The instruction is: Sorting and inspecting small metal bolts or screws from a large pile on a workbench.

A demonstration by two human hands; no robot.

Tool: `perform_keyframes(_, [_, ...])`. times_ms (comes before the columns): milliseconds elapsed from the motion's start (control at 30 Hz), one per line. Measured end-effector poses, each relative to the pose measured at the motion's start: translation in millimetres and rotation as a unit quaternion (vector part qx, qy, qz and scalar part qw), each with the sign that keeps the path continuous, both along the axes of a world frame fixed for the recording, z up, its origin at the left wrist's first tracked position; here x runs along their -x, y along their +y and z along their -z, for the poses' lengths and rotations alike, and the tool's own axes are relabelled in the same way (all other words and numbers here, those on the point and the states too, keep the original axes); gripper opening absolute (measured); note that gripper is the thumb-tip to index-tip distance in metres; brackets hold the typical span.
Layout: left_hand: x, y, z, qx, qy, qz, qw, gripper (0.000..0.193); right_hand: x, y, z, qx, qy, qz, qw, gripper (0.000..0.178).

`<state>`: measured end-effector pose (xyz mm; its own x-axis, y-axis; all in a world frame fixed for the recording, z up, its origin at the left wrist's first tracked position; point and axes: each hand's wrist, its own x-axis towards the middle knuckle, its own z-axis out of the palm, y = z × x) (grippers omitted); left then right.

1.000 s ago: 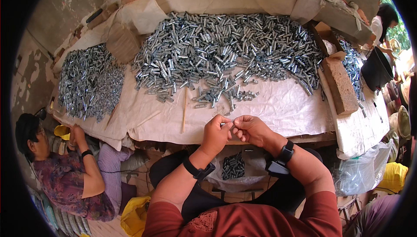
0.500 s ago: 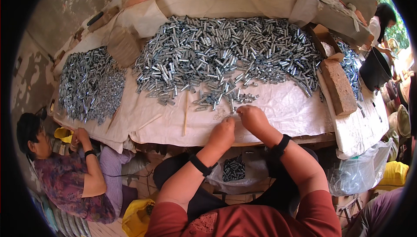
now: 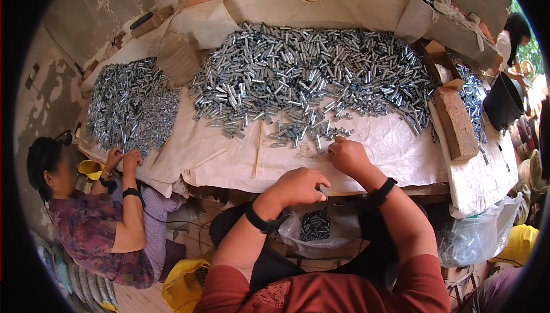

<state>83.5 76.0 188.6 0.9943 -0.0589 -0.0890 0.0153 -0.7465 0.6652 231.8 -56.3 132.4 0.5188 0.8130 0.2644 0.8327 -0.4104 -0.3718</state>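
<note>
A wide heap of small silvery metal cylinders (image 3: 309, 66) covers the far half of the cloth-covered table (image 3: 229, 167). My left hand (image 3: 298, 187) is over the near edge, its fingers and thumb curved around a small dark grey metal piece at their tips. Farther forward, my right hand (image 3: 349, 157) rests at the heap's near fringe, beside smaller loose pieces (image 3: 342, 132). Its fingers are bent together, and what they pinch is hidden. Beneath the table edge, an open clear plastic bag (image 3: 292, 230) holds a pile of dark metal pieces (image 3: 315, 226).
A thin stick (image 3: 259, 149) lies on the cloth. At left, a co-worker (image 3: 97, 221) sits by a second heap (image 3: 129, 106). A brick (image 3: 455, 124), a cardboard box (image 3: 440, 61) and a black bucket (image 3: 504, 101) stand at right. A yellow sack (image 3: 183, 284) sits low at left.
My left hand has drawn back from beside my right hand toward the table's near edge, its fingers loosening. My right hand stays by the loose pieces. The co-worker's hands have risen toward their heap.
</note>
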Motion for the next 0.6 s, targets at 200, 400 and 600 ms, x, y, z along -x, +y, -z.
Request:
perform_keyframes(200, [-11.4, 49.4, 35.6, -0.238, -0.158, -0.257, 0.923, 0.018, 7.6, -8.9, -15.4, -0.064, 0.141, -0.030, 0.987, 0.012])
perform_keyframes(400, [-18.3, 62.4, 62.3, -0.278, -0.158, -0.291, 0.902, 0.011, 17.5, -5.3, -29.9, -0.126, 0.593, 0.038, 0.795, 0.010])
perform_keyframes(600, [-11.4, 23.5, 38.9, -0.053, -0.145, -0.271, 0.950, 0.012, 23.0, -10.0, -33.2, -0.241, 0.771, 0.016, 0.590, 0.013])
